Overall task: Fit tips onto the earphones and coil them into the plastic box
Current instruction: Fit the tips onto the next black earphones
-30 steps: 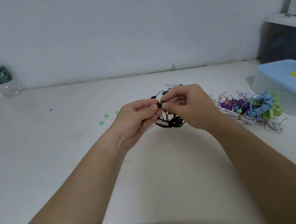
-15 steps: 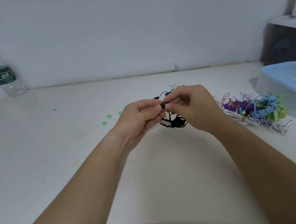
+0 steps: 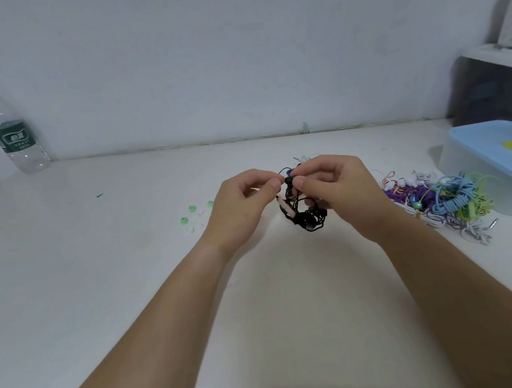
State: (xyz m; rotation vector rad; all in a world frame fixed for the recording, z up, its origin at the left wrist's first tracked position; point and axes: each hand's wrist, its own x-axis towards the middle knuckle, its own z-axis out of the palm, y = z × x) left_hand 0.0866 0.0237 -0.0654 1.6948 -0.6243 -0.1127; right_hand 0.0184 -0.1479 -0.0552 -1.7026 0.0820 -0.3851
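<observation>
Both hands at frame centre, working a black wired earphone above the white bench [image 3: 101, 287].

Right hand [image 3: 339, 192]: thumb-and-forefinger grip pinches the small black earbud [image 3: 288, 179]; the tangled black earphone cable [image 3: 308, 218] hangs beneath it. Left hand [image 3: 243, 207]: grip pressed together, thumb on forefinger, just beside the earbud; contents too small to tell. Loose translucent green ear tips [image 3: 191, 208] lie left of the left hand. Pile of multicoloured coiled earphones [image 3: 443, 200] at right, against the translucent plastic box with light-blue lid [image 3: 494, 152]. Clear plastic water bottle [image 3: 8, 133] upper left.
</observation>
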